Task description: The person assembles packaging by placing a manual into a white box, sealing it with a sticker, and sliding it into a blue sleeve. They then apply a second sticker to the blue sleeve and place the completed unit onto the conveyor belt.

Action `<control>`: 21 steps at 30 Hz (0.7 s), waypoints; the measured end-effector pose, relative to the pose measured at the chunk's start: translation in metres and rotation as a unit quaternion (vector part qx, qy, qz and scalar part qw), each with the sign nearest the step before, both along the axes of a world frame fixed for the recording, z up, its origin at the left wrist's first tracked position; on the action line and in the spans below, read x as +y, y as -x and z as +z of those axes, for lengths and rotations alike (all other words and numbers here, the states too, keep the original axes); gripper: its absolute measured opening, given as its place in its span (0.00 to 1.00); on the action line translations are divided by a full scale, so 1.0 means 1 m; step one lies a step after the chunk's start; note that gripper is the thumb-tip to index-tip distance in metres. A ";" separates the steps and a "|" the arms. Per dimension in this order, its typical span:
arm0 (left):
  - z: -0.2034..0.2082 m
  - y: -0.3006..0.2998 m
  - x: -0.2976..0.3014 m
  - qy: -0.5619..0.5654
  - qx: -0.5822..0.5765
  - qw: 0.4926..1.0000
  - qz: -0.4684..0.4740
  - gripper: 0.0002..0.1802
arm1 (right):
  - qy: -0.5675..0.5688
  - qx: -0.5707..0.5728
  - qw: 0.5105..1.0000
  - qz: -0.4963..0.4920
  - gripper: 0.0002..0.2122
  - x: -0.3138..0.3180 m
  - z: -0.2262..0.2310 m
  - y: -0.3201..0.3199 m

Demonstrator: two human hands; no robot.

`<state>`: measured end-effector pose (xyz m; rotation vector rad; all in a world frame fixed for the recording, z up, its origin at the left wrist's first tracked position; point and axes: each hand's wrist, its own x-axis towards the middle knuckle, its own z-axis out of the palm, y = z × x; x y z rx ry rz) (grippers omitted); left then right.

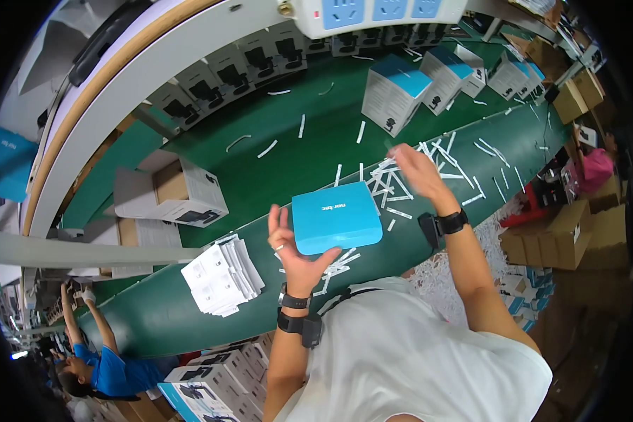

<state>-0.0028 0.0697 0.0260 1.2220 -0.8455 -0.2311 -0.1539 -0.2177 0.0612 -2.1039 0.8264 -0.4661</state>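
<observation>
A teal-lidded box stands on the green work surface in front of me. My left hand is at its near left corner, fingers spread along the left side and thumb against the near edge. It does not close round the box. To the right of the box and apart from it, my right hand is raised over loose white strips, fingers stretched out and slightly blurred. More strips lie by the near side of the box. A stack of white printed leaflets lies left of my left hand.
Boxes with teal tops stand at the far right. An opened white carton is at the left, beyond a grey post. Cartons line the back. A power strip hangs overhead. Another person in blue works at the lower left.
</observation>
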 end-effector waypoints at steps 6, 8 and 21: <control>0.013 -0.013 0.009 -0.197 -0.188 0.962 0.018 0.42 | -0.021 -0.134 0.982 0.129 0.24 0.101 0.017 0.033; 0.013 -0.010 0.009 -0.211 -0.138 0.967 0.019 0.32 | 0.013 -0.133 0.981 0.142 0.23 0.121 0.017 0.029; 0.049 -0.029 0.009 -0.319 -0.465 0.824 -0.052 0.40 | 0.243 -0.168 0.951 0.096 0.22 0.132 -0.014 0.025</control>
